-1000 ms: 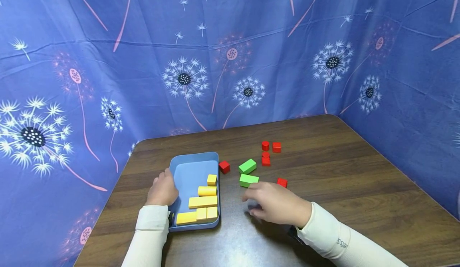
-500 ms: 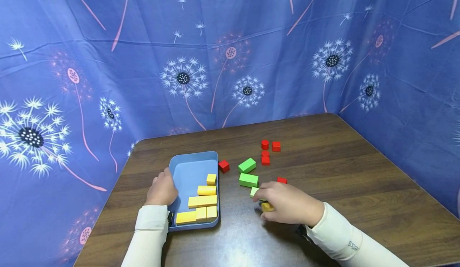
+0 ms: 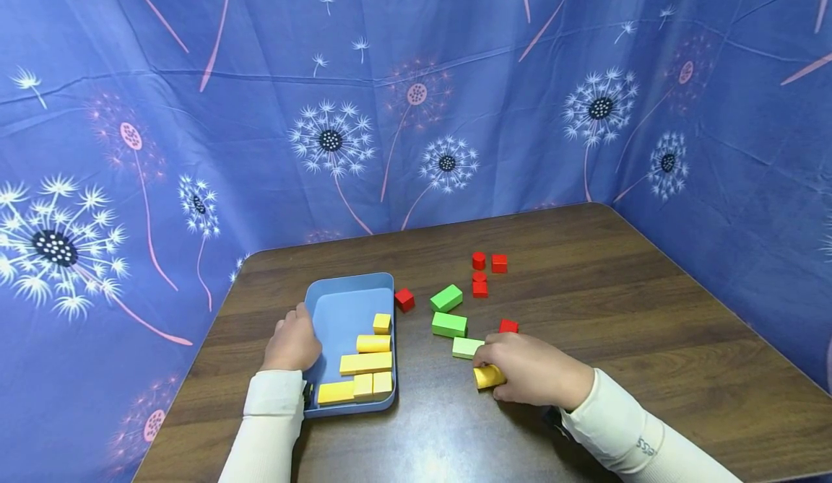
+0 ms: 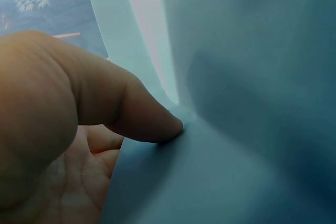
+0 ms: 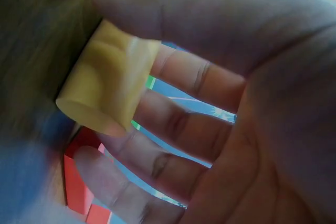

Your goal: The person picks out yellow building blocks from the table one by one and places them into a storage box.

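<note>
My right hand (image 3: pixel 534 370) pinches a yellow cylinder (image 3: pixel 487 377) between thumb and fingers, low over the table. In the right wrist view the cylinder (image 5: pixel 107 80) lies against the thumb and fingertips, its round end showing. Just beyond the fingers is a pale green block (image 3: pixel 466 348), partly covered by the hand. My left hand (image 3: pixel 292 340) grips the left wall of a blue tray (image 3: pixel 341 310); the left wrist view has the thumb pressed inside the tray wall (image 4: pixel 226 40). Along the tray's right and near sides lie several yellow blocks (image 3: pixel 366 363), including a yellow cylinder (image 3: pixel 373 344).
Two bright green blocks, one nearer (image 3: pixel 450 325) and one farther (image 3: pixel 446 298), lie right of the tray. A red cube (image 3: pixel 404 299) sits by the tray's right wall. Farther back are several red pieces (image 3: pixel 499 263); another red block (image 3: pixel 509 326) is behind my right hand. A curtain (image 3: pixel 416 107) hangs behind the table.
My right hand has moved to the right, uncovering the pale green block and showing the yellow cylinder in its fingers. The left hand and tray stay put.
</note>
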